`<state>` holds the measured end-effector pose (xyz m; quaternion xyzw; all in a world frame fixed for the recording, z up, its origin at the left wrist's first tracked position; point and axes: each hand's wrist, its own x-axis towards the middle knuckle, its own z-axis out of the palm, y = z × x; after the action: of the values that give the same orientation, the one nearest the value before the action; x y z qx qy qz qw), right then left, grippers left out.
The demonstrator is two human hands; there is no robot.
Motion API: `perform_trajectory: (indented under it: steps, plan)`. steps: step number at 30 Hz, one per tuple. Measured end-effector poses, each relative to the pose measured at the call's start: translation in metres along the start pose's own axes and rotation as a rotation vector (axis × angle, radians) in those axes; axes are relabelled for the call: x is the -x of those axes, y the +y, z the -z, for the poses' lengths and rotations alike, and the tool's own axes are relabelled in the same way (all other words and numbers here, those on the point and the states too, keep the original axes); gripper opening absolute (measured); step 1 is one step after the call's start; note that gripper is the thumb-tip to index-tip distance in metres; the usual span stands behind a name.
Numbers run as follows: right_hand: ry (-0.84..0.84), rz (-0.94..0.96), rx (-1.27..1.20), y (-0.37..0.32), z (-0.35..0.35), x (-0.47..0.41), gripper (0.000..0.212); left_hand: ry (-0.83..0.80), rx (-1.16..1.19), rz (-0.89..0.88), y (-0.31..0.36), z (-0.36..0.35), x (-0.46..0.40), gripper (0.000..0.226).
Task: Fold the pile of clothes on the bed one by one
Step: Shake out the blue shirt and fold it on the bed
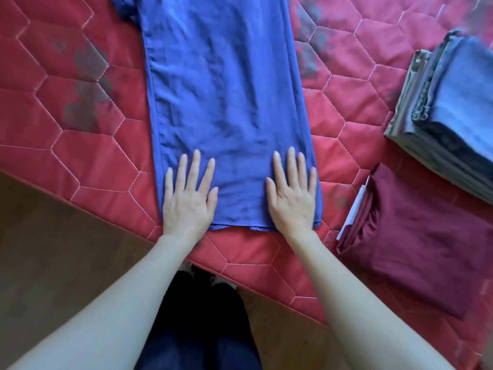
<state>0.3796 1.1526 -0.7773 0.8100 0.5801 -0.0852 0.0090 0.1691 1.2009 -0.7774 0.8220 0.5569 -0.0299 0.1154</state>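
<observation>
Pressing flat, left hand (186,201) and right hand (292,198) pin blue garment (226,89) hem.

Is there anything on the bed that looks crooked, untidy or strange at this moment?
Little stands out. The blue cloth lies flat in a long strip under both flat hands, left and right; only its far left corner is bunched. The maroon piece and grey stack look folded. The bedcover has grey patches.

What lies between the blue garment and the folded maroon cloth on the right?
In the head view, only bare red quilt separates the blue garment from the maroon cloth; a white tag sits at that cloth's near edge.
</observation>
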Motion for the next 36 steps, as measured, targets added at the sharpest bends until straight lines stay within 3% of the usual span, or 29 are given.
perform_trajectory:
  steps: [5, 8, 12, 17, 20, 25, 31, 36]
  plan:
    - [-0.047, -0.075, -0.033, 0.009, 0.019, 0.022, 0.054, -0.045, 0.023, 0.052, 0.003, 0.020, 0.019, 0.056]
    - [0.029, 0.057, -0.095, -0.034, 0.032, -0.030, 0.051, 0.047, 0.046, 0.004, 0.013, 0.040, -0.030, 0.051]
    - [-0.009, 0.164, -0.105, -0.088, 0.035, -0.133, 0.053, 0.090, 0.067, -0.007, 0.013, 0.051, -0.130, 0.051]
    - [-0.043, 0.189, -0.028, -0.074, 0.022, -0.174, 0.051, 0.014, 0.047, 0.058, -0.005, 0.034, -0.172, 0.055]
    - [0.023, 0.124, -0.038, -0.041, 0.017, -0.149, 0.051, 0.065, 0.056, 0.198, -0.022, 0.024, -0.149, 0.057]
    - [-0.025, -0.020, -0.013, -0.016, 0.026, -0.115, 0.053, 0.029, 0.128, 0.407, -0.010, 0.035, -0.128, 0.058]
    - [0.063, 0.093, -0.036, -0.085, 0.047, -0.228, 0.055, 0.083, 0.064, 0.096, -0.014, 0.071, -0.240, 0.060]
    - [0.057, 0.129, -0.029, -0.143, 0.056, -0.367, 0.052, 0.080, 0.026, 0.003, -0.039, 0.087, -0.370, 0.055]
